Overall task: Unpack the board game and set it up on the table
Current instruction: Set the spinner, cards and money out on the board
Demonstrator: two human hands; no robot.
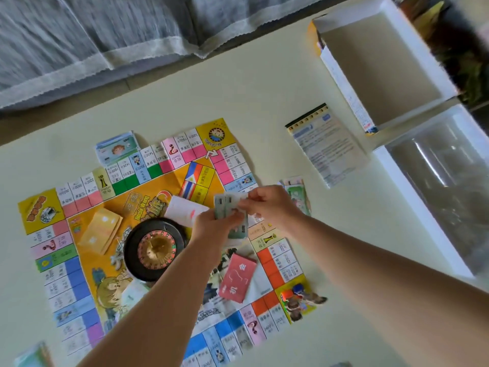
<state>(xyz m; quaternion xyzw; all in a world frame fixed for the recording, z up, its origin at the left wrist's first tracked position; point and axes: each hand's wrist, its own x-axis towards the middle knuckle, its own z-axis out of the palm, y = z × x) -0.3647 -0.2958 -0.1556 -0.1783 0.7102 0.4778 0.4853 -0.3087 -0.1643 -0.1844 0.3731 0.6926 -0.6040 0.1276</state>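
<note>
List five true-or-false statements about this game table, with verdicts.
1. The left hand and right hand both hold the green notes. True.
2. The roulette wheel sits inside the cardboard box. False: it lies on the game board.
3. The red card deck lies on the game board. True.
4. The rules leaflet lies on the game board. False: it lies on the table beside it.
5. The cardboard box is closed. False: it stands open.

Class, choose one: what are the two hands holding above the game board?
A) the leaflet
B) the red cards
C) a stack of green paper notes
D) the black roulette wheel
C: the left hand and right hand both pinch the stack of green notes, while the roulette wheel and red cards lie on the board.
</note>
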